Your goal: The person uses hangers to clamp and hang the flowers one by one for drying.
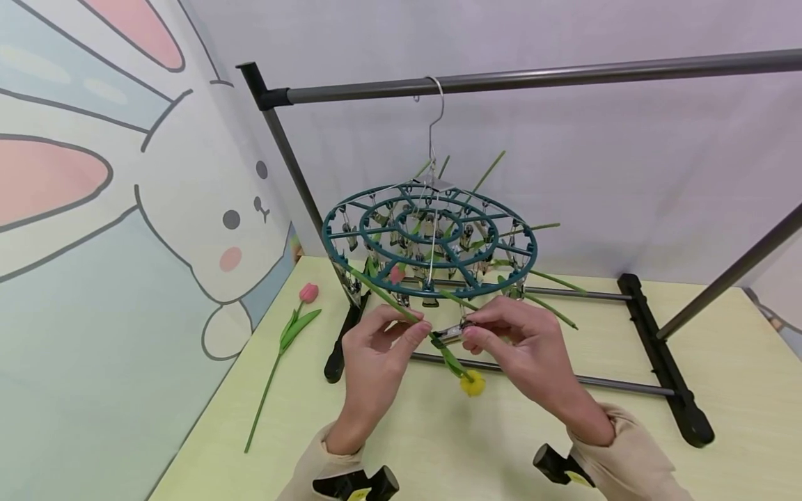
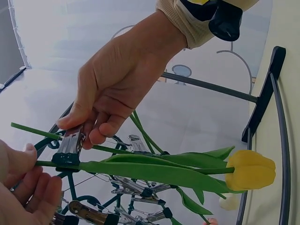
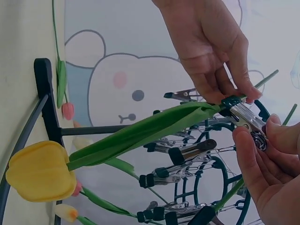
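A yellow tulip (image 1: 473, 383) with green leaves hangs head down in front of the round drying rack (image 1: 432, 240). My left hand (image 1: 376, 355) pinches its green stem between thumb and fingers. Between the thumb and fingers of my right hand (image 1: 523, 341) is the handle end of a metal clip (image 1: 450, 335). In the left wrist view the clip's dark coated tips (image 2: 65, 160) lie across the stem, just beside my left fingertips. The right wrist view has both hands close together at the clip, with the yellow flower (image 3: 40, 171) at lower left.
The teal rack hangs by a hook (image 1: 437, 111) from a dark metal rail (image 1: 539, 78). Several stems and clips hang from its rings. A pink tulip (image 1: 307, 293) lies on the table at left. The stand's black foot (image 1: 667, 362) is at right; a rabbit-painted wall (image 1: 188, 174) stands left.
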`<state>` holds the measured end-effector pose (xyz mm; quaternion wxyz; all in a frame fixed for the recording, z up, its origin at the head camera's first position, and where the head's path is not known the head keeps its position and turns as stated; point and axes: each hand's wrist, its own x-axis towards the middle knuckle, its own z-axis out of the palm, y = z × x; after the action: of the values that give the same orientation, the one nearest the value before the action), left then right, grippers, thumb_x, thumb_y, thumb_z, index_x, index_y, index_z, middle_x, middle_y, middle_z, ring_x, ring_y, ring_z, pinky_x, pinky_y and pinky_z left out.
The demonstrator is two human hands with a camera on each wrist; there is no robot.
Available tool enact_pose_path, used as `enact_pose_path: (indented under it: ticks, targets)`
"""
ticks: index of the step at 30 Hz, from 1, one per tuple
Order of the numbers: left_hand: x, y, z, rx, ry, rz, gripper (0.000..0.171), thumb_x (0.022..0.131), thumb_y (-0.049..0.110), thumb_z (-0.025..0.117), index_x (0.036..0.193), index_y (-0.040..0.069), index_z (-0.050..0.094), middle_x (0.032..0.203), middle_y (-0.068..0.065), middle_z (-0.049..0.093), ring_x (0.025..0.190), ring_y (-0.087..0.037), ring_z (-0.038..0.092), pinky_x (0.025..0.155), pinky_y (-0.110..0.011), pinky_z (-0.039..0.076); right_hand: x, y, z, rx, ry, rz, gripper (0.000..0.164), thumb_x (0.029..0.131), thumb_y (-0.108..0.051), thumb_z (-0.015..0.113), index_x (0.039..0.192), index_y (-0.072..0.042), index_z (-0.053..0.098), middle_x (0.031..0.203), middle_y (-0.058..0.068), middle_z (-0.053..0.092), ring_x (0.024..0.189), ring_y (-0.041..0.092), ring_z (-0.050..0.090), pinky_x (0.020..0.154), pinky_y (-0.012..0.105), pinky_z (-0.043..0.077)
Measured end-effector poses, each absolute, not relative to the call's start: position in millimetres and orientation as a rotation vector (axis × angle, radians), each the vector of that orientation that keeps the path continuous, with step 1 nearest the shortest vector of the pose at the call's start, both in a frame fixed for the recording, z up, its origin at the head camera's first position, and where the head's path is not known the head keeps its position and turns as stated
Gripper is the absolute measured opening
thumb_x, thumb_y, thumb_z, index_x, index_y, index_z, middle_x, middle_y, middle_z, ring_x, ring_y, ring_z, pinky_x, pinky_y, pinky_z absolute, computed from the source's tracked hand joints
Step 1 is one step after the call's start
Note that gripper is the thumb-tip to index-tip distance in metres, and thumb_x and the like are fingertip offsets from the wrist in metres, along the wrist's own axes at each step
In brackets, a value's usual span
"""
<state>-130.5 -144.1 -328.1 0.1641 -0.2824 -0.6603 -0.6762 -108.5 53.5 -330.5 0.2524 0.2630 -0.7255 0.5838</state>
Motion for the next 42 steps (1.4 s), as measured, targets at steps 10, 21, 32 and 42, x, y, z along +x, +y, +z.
enact_pose_path:
  ticks: [10, 21, 32, 42]
  targets:
    - [-129.6, -140.9, -326.4, -0.831, -1.896, -1.925, 0.012, 0.082, 0.001, 0.072, 0.093, 0.000, 0.067, 0.090, -0.010, 0.066, 0.083, -0.024, 0.065, 0.080, -0.036, 0.056, -111.3, 49.6, -334.8, 0.693, -1.961, 1.566, 0.024, 0.080, 0.012, 0.068, 0.102, 0.001, 0.069, 0.092, 0.008, 0.066, 0.077, 0.014, 0.066, 0.067, 0.026, 0.057]
    - [-125.4, -143.1, -328.0, -0.898, -1.944, -1.914, 0.015, 0.083, 0.000, 0.071, 0.097, 0.003, 0.068, 0.097, -0.011, 0.066, 0.081, -0.024, 0.066, 0.071, -0.035, 0.058, -109.7, 54.4, -338.2, 0.595, -2.073, 1.545, 0.023, 0.085, 0.005, 0.066, 0.108, 0.002, 0.066, 0.102, 0.006, 0.066, 0.088, 0.013, 0.065, 0.073, 0.026, 0.057]
    - [-121.9, -151.8, -330.0, -0.914, -1.958, -1.859, 0.018, 0.083, -0.002, 0.070, 0.099, 0.005, 0.066, 0.099, -0.010, 0.064, 0.089, -0.021, 0.064, 0.070, -0.036, 0.058, -107.9, 59.8, -335.8, 0.435, -2.119, 1.330, 0.023, 0.084, 0.000, 0.069, 0.106, -0.006, 0.070, 0.098, 0.001, 0.069, 0.083, 0.006, 0.063, 0.066, 0.018, 0.054]
    - [-124.1, -166.2, -334.1, -0.845, -1.995, -1.790, 0.012, 0.085, -0.001, 0.067, 0.093, 0.007, 0.066, 0.094, -0.005, 0.064, 0.081, -0.023, 0.062, 0.069, -0.032, 0.057, -105.2, 71.1, -334.0, 0.316, -2.132, 1.265, 0.023, 0.084, 0.001, 0.068, 0.105, -0.007, 0.071, 0.099, 0.005, 0.070, 0.085, 0.000, 0.061, 0.066, 0.012, 0.050]
